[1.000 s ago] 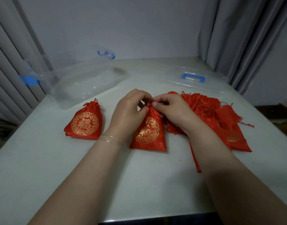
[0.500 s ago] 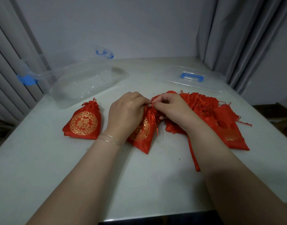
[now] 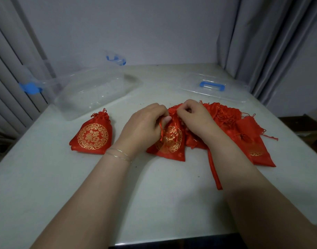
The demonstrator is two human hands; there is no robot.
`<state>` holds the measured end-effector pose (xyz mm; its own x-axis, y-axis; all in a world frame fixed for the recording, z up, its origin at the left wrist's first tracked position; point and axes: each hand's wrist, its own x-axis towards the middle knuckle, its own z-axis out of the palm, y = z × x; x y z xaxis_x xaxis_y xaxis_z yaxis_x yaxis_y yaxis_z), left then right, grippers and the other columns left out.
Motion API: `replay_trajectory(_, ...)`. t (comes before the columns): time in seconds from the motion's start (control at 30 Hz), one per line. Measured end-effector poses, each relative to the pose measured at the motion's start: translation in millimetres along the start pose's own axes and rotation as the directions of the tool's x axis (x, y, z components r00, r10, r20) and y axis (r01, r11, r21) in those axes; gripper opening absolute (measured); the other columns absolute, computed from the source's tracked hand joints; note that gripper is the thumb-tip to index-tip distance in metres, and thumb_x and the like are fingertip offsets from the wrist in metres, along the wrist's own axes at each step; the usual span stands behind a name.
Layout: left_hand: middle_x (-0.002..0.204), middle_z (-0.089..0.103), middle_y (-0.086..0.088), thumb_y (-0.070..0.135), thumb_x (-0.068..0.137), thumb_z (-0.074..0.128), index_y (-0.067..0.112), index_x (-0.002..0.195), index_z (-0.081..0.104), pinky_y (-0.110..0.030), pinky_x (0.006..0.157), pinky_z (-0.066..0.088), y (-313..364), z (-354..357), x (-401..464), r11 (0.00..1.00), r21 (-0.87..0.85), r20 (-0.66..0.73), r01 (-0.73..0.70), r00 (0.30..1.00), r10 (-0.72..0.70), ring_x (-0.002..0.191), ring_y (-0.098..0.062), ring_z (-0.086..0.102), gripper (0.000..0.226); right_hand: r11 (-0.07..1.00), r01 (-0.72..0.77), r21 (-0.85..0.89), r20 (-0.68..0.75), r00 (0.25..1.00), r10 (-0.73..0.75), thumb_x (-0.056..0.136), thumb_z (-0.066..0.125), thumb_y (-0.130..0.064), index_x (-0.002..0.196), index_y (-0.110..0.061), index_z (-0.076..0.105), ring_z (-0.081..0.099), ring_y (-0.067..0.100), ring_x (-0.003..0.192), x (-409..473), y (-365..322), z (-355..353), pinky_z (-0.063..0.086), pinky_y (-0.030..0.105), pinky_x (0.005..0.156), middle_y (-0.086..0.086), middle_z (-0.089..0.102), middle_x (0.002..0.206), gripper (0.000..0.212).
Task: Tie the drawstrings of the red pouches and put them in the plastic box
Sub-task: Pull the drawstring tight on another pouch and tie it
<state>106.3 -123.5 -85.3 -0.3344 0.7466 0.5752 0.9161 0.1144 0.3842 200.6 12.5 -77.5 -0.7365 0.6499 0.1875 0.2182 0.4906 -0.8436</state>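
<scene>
Flanking hands (image 3: pixel 172 121): tied pouch (image 3: pixel 92 135), pile (image 3: pixel 243 130)

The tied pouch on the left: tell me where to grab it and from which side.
Pinch the tied pouch at its gathered neck, from above. It lies flat, apart from the other pouches; the cinched top toward the plastic box is the narrowest part, so fingers close round it easily.

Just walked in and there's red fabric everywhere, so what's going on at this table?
A person is tying pouch drawstrings. Both the left hand and right hand pinch the cords at the neck of the middle pouch. One cinched pouch lies to the left, a pile of pouches waits on the right, and the clear plastic box behind holds none.
</scene>
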Motion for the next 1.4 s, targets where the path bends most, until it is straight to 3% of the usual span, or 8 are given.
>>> replay_trajectory(0.17, 0.081, 0.055, 0.003, 0.029, 0.089, 0.057, 0.017, 0.081, 0.061, -0.035, 0.065, 0.047, 4, 2, -1, 0.997, -0.037, -0.026, -0.060, 0.998, 0.059, 0.073, -0.016, 0.053, 0.015, 0.850, -0.196, 0.488, 0.115, 0.980, 0.160, 0.088, 0.050, -0.005, 0.073, -0.015, 0.051, 0.045, 0.007, 0.051, -2, -8, 0, 0.038, 0.019, 0.045, -0.001, 0.049, 0.063, 0.017)
replay_trajectory(0.4, 0.086, 0.054, 0.003, 0.027, 0.089, 0.054, 0.013, 0.081, 0.060, -0.025, 0.073, 0.038, 4, 2, 1, 0.992, -0.036, -0.072, -0.124, 0.990, 0.122, 0.080, -0.017, 0.046, 0.017, 0.990, 0.054, 0.127, 0.080, 0.995, -0.064, 0.085, 0.056, -0.005, 0.074, -0.024, 0.054, 0.037, 0.002, 0.044, 1, 6, 5, 0.030, 0.025, 0.050, -0.003, 0.046, 0.055, 0.021)
replay_trajectory(0.53, 0.089, 0.064, 0.004, 0.027, 0.088, 0.052, 0.017, 0.080, 0.059, -0.028, 0.076, 0.040, 2, 2, 1, 0.990, -0.115, -0.018, -0.087, 0.996, 0.085, 0.082, -0.017, 0.046, 0.015, 0.978, 0.200, -0.056, 0.088, 0.977, -0.194, 0.083, 0.058, -0.008, 0.078, -0.029, 0.052, 0.049, 0.008, 0.063, 1, 8, 2, 0.042, 0.031, 0.064, 0.002, 0.057, 0.071, 0.022)
replay_trajectory(0.67, 0.089, 0.069, 0.006, 0.031, 0.087, 0.054, 0.021, 0.077, 0.061, -0.018, 0.075, 0.039, 5, -2, 0, 0.953, -0.286, 0.000, 0.095, 0.995, -0.099, 0.084, -0.008, 0.047, 0.016, 0.987, 0.136, 0.088, 0.126, 0.981, -0.146, 0.087, 0.058, -0.009, 0.080, -0.022, 0.056, 0.044, 0.005, 0.053, 0, 7, 4, 0.036, 0.026, 0.055, -0.008, 0.050, 0.055, 0.015)
replay_trajectory(0.83, 0.078, 0.068, -0.002, 0.034, 0.083, 0.056, 0.017, 0.073, 0.068, -0.031, 0.078, 0.046, 7, -7, 3, 0.826, -0.480, 0.001, 0.295, 0.942, -0.336, 0.083, -0.016, 0.059, 0.023, 0.940, 0.002, 0.341, 0.142, 0.988, -0.053, 0.087, 0.050, -0.006, 0.077, -0.021, 0.057, 0.046, 0.009, 0.053, -2, -1, 9, 0.036, 0.023, 0.051, 0.003, 0.054, 0.066, 0.020)
replay_trajectory(1.03, 0.075, 0.068, -0.017, 0.028, 0.087, 0.065, 0.000, 0.071, 0.066, -0.025, 0.065, 0.043, 7, -6, 5, 0.696, -0.538, 0.040, 0.476, 0.839, -0.543, 0.065, -0.012, 0.055, 0.032, 0.963, 0.256, -0.090, 0.104, 0.964, -0.247, 0.092, 0.048, -0.013, 0.092, -0.020, 0.049, 0.046, 0.000, 0.055, -10, -2, 17, 0.035, 0.016, 0.054, -0.011, 0.050, 0.070, 0.007)
replay_trajectory(1.17, 0.074, 0.066, -0.009, 0.015, 0.082, 0.072, 0.004, 0.082, 0.070, -0.025, 0.068, 0.047, -3, -4, 4, 0.638, -0.557, 0.136, 0.531, 0.817, -0.561, 0.067, -0.010, 0.057, 0.011, 0.897, 0.357, -0.259, 0.127, 0.934, -0.335, 0.095, 0.047, -0.016, 0.102, -0.016, 0.051, 0.051, 0.006, 0.074, -10, -2, 18, 0.037, 0.025, 0.064, -0.009, 0.053, 0.087, 0.008)
replay_trajectory(1.4, 0.073, 0.063, 0.002, 0.009, 0.076, 0.077, 0.010, 0.085, 0.071, -0.011, 0.064, 0.044, -5, -6, 3, 0.734, -0.410, 0.174, 0.541, 0.837, -0.519, 0.065, -0.004, 0.056, 0.011, 0.778, 0.519, -0.353, 0.164, 0.853, -0.495, 0.092, 0.048, -0.010, 0.095, -0.015, 0.054, 0.057, 0.024, 0.076, -16, -6, 24, 0.049, 0.046, 0.062, 0.002, 0.046, 0.103, 0.008)
